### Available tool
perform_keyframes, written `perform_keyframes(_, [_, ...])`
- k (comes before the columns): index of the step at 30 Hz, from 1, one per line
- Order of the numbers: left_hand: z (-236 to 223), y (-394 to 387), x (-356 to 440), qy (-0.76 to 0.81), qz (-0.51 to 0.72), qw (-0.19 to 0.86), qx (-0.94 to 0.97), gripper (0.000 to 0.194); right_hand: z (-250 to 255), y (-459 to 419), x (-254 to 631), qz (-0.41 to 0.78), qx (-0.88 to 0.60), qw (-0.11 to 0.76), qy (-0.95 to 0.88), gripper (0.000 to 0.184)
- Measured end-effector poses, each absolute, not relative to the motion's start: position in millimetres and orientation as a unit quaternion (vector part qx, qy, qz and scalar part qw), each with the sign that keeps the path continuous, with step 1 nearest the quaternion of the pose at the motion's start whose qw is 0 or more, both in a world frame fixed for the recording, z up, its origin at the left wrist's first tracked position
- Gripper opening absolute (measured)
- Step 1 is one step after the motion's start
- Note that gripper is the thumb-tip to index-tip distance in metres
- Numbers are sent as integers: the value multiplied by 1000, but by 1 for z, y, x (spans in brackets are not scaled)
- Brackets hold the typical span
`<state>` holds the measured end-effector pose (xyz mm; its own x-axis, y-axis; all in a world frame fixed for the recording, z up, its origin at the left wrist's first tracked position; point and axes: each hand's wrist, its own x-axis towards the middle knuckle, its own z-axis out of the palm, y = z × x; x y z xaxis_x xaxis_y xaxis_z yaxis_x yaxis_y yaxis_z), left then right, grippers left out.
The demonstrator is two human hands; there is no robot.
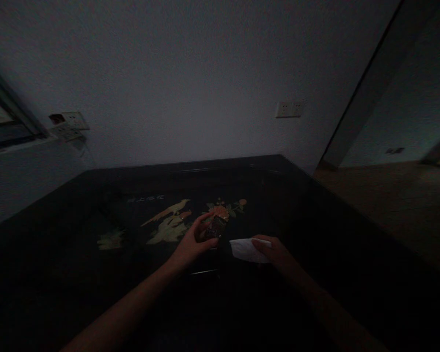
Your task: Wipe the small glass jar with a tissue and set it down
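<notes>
My left hand (197, 238) is closed around a small, dark, shiny object (216, 227) that looks see-through, perhaps a glass; the dim light hides its exact kind. Thumb and fingers grip it from its left side, above the black table (242, 303). To the right, my right hand (273, 249) pinches a folded white tissue (244, 249) between thumb and fingers. A small gap separates the tissue from the dark object.
The glossy tabletop bears a picture of a yellow bird (172, 208), pale rocks and an orange flower (221, 211). Behind it stands a white wall with sockets (289, 109). Another socket with plugs (73, 121) is at left, beside a window frame (11, 117).
</notes>
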<state>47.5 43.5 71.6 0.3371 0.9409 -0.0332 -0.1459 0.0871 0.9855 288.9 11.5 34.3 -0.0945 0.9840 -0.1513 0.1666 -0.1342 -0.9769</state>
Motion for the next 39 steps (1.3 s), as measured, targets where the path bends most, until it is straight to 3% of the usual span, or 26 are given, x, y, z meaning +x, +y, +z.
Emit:
perform_keyframes(7, [48, 114, 124, 392, 431, 542, 605, 73, 30, 8, 285, 540, -508, 370, -560, 45])
perform_keyframes(13, [37, 123, 160, 398, 443, 482, 643, 68, 24, 11, 287, 534, -496, 381, -568, 35])
perform_keyframes(23, [9, 127, 164, 373, 430, 339, 749, 70, 30, 12, 286, 572, -513, 377, -518, 37])
perform_keyframes(39, [-8, 139, 161, 391, 413, 277, 774, 76, 28, 20, 293, 612, -524, 433, -404, 40])
